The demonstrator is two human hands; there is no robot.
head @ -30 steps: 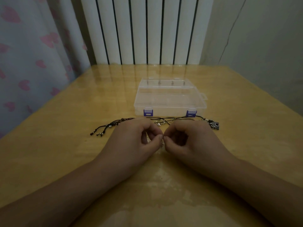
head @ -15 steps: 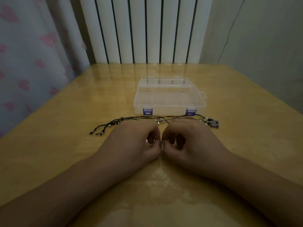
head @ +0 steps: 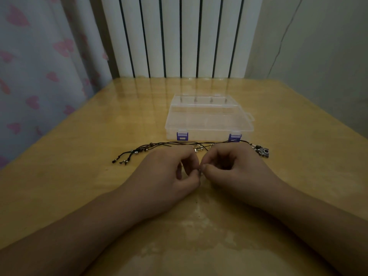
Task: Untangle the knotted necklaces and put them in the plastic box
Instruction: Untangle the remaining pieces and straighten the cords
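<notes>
Black-cord necklaces (head: 159,147) lie stretched across the table just in front of the clear plastic box (head: 209,118), whose lid is closed with two purple latches. Beaded cord ends trail off to the left, and a dark metal pendant (head: 262,152) lies at the right end. My left hand (head: 169,176) and my right hand (head: 237,172) sit side by side below the cords, fingers curled, fingertips meeting. Between them they pinch a small metal piece of the necklaces (head: 199,173). Most of that piece is hidden by my fingers.
The wooden table (head: 99,196) is glossy with a worn patch near me. A white radiator (head: 179,36) stands behind its far edge, a heart-patterned curtain (head: 39,66) hangs on the left, and a grey wall closes the right.
My fingertips have closed tighter together on the small metal piece. Both hands stayed in about the same place below the cords.
</notes>
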